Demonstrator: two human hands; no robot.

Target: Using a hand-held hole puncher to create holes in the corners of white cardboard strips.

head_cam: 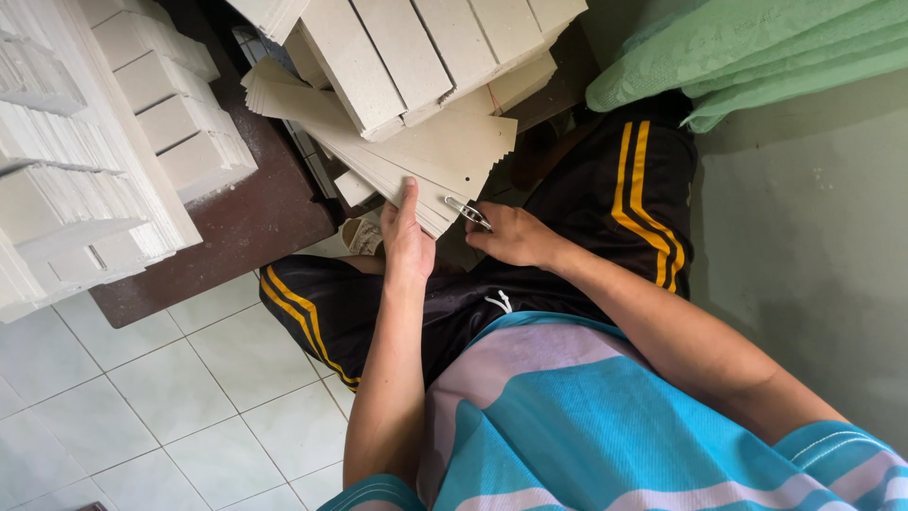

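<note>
My left hand lies flat on the near edge of a fanned stack of grey cardboard sheets, with the fingers stretched out and kept close together, the thumb along the edge. The stack rests on my lap and reaches up to the dark brown table in front of me. My right hand is just beside the near corner of the same stack, and its fingers are curled and pinch a small metal clip, which touches the corner of the sheets. The sheets are thin, matte and flat, with small punched holes near one edge. On top of the far part of the stack lie bundles of cardboard strips, long and rectangular. At the left edge of the table stand more white and grey bundled pieces, packed tightly in rows. A green textured cloth lies at the far right. Under me there is a floor of pale square tiles, smooth and a little shiny.
</note>
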